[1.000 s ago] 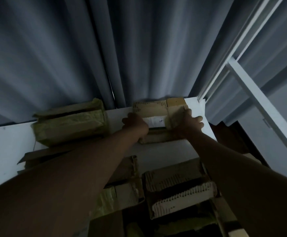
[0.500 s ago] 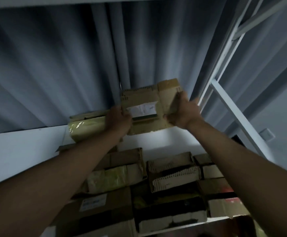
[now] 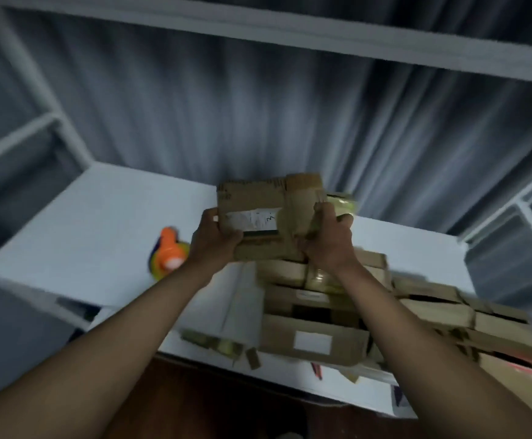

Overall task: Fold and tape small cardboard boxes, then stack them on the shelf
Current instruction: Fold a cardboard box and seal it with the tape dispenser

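Observation:
A small brown cardboard box with a torn white label is held up in front of me, above the white shelf. My left hand grips its left edge. My right hand grips its right edge, fingers curled round the taped end. Just below and to the right lies a pile of taped cardboard boxes on the shelf; the held box hovers over the pile's top left. The frame is blurred by motion.
An orange and multicoloured toy lies on the shelf to the left of my left hand. A white shelf board runs overhead. White frame posts stand at the left and right. Grey curtain hangs behind.
The box has been lifted off the upper shelf and carried down and toward me in both hands. The view has tilted down, and the toy and more of the pile have come into sight.

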